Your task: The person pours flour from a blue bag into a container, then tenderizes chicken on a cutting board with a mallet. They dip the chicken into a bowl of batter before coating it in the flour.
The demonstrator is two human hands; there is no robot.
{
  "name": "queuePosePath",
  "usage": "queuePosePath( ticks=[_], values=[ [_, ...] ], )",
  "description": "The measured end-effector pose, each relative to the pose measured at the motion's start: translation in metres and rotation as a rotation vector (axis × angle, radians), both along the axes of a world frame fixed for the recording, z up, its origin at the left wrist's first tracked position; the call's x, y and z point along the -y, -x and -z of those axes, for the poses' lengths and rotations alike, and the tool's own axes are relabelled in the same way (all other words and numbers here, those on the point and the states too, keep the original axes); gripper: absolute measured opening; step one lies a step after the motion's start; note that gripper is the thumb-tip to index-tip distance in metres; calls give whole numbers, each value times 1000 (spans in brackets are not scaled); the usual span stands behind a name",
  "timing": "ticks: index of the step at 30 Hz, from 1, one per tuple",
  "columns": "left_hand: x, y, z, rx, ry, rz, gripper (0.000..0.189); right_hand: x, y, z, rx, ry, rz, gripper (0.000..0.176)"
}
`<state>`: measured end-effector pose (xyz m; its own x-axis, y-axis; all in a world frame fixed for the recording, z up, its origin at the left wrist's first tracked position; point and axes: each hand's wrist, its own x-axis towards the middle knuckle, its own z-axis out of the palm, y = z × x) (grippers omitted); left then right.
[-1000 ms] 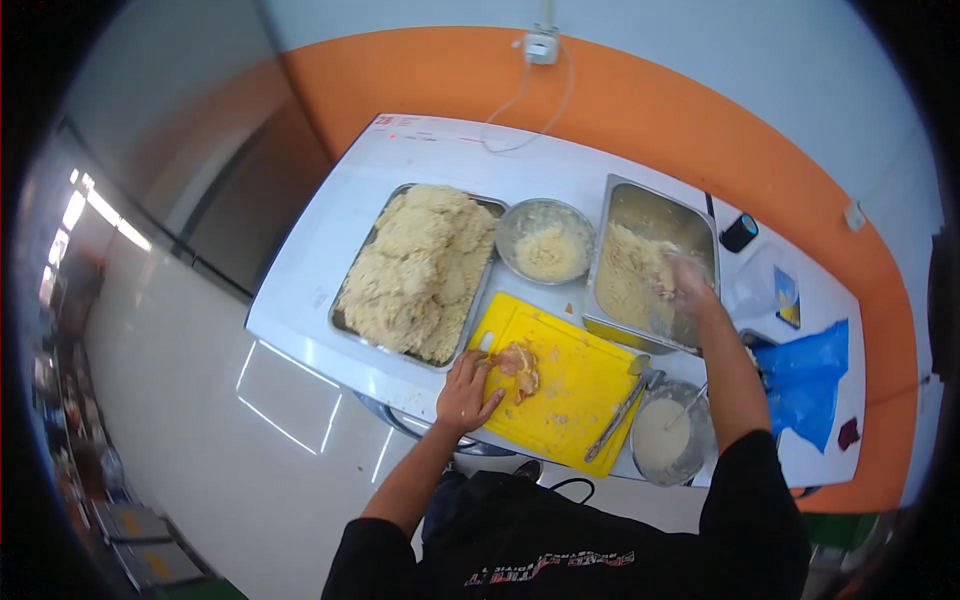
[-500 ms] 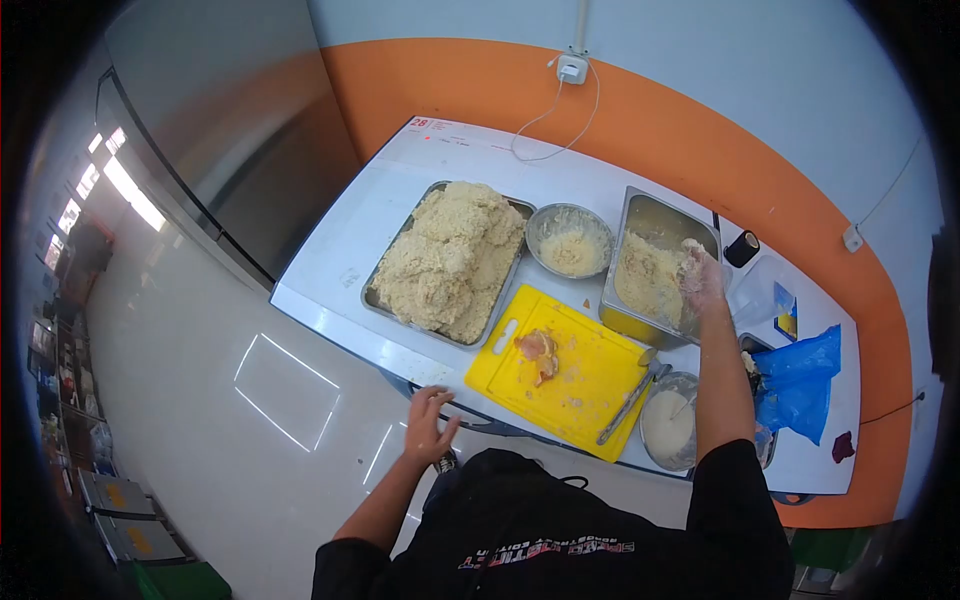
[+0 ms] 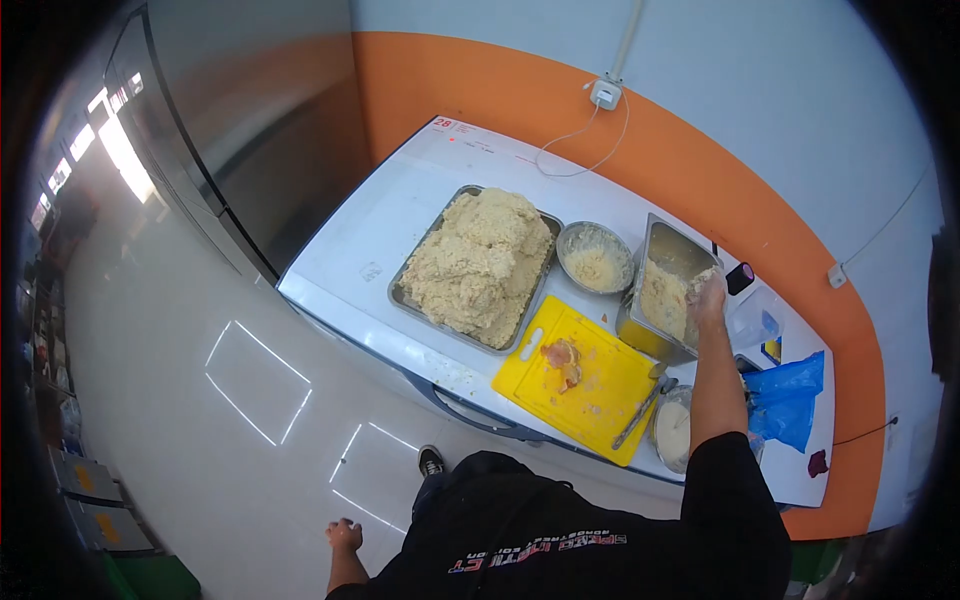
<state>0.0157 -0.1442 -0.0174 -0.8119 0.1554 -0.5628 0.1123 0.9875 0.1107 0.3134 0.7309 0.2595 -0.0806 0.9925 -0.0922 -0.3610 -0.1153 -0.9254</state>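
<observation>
My right hand (image 3: 710, 296), coated with crumbs, is at the right side of a deep metal container (image 3: 652, 328) holding pale crumbs (image 3: 664, 298). Its fingers are partly hidden by crumbs, so what they grip is unclear. My left hand (image 3: 345, 534) hangs low over the floor, away from the table, its fingers curled; whether it holds anything does not show. A raw piece of meat (image 3: 564, 364) lies on the yellow cutting board (image 3: 590, 415), with a knife (image 3: 637, 418) at the board's right edge. A tray (image 3: 398, 297) to the left bears a high heap of crumb-coated pieces (image 3: 475, 265).
Between tray and container stands a metal bowl (image 3: 597, 258) with crumbs. A bowl of white batter (image 3: 674, 432) is near the front edge. Farther right lie a blue bag (image 3: 790, 400) and a black cylinder (image 3: 740, 278). A wall socket (image 3: 606, 94) has a cable.
My left hand has dropped from the table's front edge down and to the left. My right hand remains at the container. The whole view has shifted slightly.
</observation>
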Motion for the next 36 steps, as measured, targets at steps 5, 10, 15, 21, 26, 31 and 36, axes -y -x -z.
queuePosePath(
  ticks=[5, 10, 15, 21, 26, 31, 36],
  values=[
    [18, 21, 37, 163, 66, 8, 43, 47, 35, -51, 255, 47, -20, 17],
    [-5, 39, 47, 93, -144, -23, 39, 10, 7, -25, 133, -80, -90, 15],
    [-20, 52, 39, 36, -211, -12, 38, 12, 27, -23, 192, -136, 48, 28],
    [0, 72, 46, 63, -203, -43, 38, 13, 17, -17, 150, -45, 241, 34],
    [19, 77, 53, 91, -137, -7, 38, 27, 30, -34, 65, 89, 97, 31],
    [14, 79, 46, 160, -116, -50, 38, 1, -2, -28, 101, 98, -111, 30],
    [-2, 81, 37, 113, -141, 0, 38, 15, 5, -21, 132, 50, 41, 35]
  ],
)
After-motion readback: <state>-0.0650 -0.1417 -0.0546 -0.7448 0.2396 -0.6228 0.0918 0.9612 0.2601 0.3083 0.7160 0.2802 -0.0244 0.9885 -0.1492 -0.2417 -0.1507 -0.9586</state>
